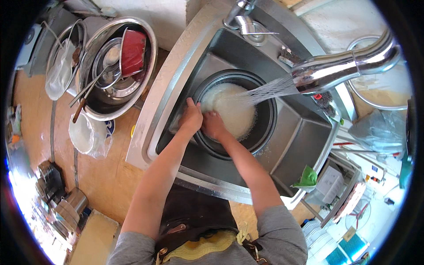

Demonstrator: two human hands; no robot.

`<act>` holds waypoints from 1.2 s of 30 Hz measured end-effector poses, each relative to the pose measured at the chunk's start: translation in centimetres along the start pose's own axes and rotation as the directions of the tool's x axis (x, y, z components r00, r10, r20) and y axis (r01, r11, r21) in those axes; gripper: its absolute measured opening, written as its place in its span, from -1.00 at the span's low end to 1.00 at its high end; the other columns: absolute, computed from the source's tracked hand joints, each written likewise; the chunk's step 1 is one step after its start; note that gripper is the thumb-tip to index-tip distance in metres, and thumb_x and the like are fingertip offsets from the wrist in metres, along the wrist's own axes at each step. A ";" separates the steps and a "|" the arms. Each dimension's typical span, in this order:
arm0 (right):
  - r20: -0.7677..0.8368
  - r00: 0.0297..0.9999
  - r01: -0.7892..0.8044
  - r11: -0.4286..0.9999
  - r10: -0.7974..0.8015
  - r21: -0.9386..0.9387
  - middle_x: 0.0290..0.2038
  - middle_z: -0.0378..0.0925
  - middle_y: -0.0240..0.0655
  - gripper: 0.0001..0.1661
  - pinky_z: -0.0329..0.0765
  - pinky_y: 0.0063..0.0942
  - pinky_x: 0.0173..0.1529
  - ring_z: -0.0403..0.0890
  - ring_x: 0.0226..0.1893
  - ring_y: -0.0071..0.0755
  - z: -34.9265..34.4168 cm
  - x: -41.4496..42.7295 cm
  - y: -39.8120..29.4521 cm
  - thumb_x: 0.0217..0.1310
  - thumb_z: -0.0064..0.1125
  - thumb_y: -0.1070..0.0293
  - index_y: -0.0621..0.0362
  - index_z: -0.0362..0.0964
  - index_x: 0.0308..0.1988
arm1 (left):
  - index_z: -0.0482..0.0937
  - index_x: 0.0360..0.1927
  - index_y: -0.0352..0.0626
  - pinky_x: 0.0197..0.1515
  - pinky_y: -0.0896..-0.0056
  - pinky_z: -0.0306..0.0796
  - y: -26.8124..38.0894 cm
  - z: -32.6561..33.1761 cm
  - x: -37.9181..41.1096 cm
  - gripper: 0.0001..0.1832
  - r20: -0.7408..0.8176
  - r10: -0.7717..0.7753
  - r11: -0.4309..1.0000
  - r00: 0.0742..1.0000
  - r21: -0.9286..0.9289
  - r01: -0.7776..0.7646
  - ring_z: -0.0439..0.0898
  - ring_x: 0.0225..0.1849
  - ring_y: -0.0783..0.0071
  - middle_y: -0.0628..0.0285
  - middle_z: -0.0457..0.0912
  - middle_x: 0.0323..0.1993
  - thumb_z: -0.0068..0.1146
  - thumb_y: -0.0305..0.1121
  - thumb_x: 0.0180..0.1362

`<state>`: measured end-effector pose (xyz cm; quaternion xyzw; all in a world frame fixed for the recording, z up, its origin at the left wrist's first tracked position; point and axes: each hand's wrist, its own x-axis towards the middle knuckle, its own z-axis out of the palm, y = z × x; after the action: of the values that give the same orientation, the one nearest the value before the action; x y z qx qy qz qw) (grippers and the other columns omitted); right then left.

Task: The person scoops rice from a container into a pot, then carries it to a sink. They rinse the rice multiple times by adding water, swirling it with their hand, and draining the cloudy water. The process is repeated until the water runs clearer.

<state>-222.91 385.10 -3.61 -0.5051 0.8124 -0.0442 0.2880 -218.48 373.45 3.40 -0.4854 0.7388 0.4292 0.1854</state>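
Note:
A dark round pot rests in the stainless steel sink. Cloudy whitish water with what look like rice grains fills part of it. My left hand grips the pot's left rim, thumb on top and the other fingers mostly hidden outside. Inside the pot, close to that same side, is my right hand; its fingers dip toward the cloudy water and their closure is unclear. From the right, a chrome spray faucet head sends a fan of water into the pot.
Left of the sink stands a large steel basin holding a red container and long-handled utensils. A white bucket is on the floor below it. A green cloth or sponge hangs on the sink's right edge. Scrubbers lie behind the faucet head.

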 end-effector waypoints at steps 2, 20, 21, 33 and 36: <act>0.031 0.973 0.230 0.973 -0.229 -0.027 -0.18 0.36 -0.33 -0.71 0.07 -0.19 0.14 0.31 -0.03 -0.24 -0.1 -4.7 2.7 -0.16 0.04 0.22 -0.01 0.45 -0.31 | 0.00 0.04 -0.11 -0.04 -0.04 0.18 0.7 0.0 -0.4 -0.56 0.028 0.012 1.000 1.000 -0.006 -0.012 0.33 -0.02 -0.03 -0.10 0.32 -0.05 -0.44 -0.08 0.17; -0.184 0.776 -0.544 0.788 0.603 0.288 0.01 0.24 -0.05 -0.39 0.23 -0.23 0.07 0.28 0.02 -0.05 2.4 -2.3 16.3 -0.06 -0.07 0.05 0.14 0.20 0.00 | -0.07 0.06 -0.24 -0.12 0.00 0.24 2.5 -1.4 -1.6 -0.51 0.094 0.024 0.993 0.995 0.111 -0.034 0.41 -0.19 -0.18 -0.27 0.43 -0.27 -0.37 -0.14 0.16; -0.110 0.711 -0.619 0.692 0.695 0.372 0.02 0.22 -0.03 -0.34 0.22 -0.23 0.07 0.26 0.03 -0.04 2.1 -2.7 14.5 -0.08 -0.05 0.02 0.15 0.18 0.01 | -0.07 0.05 -0.21 -0.14 -0.02 0.24 2.0 -1.3 -1.4 -0.51 0.075 0.015 0.993 0.997 0.113 -0.024 0.42 -0.21 -0.17 -0.25 0.44 -0.28 -0.37 -0.12 0.16; -0.038 0.689 -0.574 0.577 0.724 0.581 -0.07 0.26 0.17 -0.43 0.28 -0.20 0.00 0.32 -0.05 0.09 -5.1 -2.1 9.1 -0.03 -0.08 0.09 0.30 0.24 -0.09 | -0.05 0.01 -0.24 -0.16 0.00 0.26 0.3 -1.2 -0.6 -0.53 0.012 0.030 0.993 0.999 0.117 -0.031 0.42 -0.23 -0.18 -0.27 0.43 -0.27 -0.34 -0.16 0.16; -0.083 0.748 -0.477 0.620 0.658 0.623 -0.12 0.33 0.12 -0.42 0.32 -0.24 -0.03 0.38 -0.08 -0.02 -3.4 0.7 15.3 0.00 -0.16 0.04 0.22 0.24 -0.06 | -0.07 0.03 -0.24 -0.13 0.01 0.25 0.5 -1.0 -0.5 -0.53 0.037 0.082 0.990 0.996 0.112 -0.085 0.41 -0.19 -0.18 -0.28 0.41 -0.24 -0.34 -0.16 0.16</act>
<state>-237.07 391.22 -6.65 -0.0959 0.9132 -0.2651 0.2943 -218.56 373.00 4.56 -0.4358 0.7786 0.4017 0.2064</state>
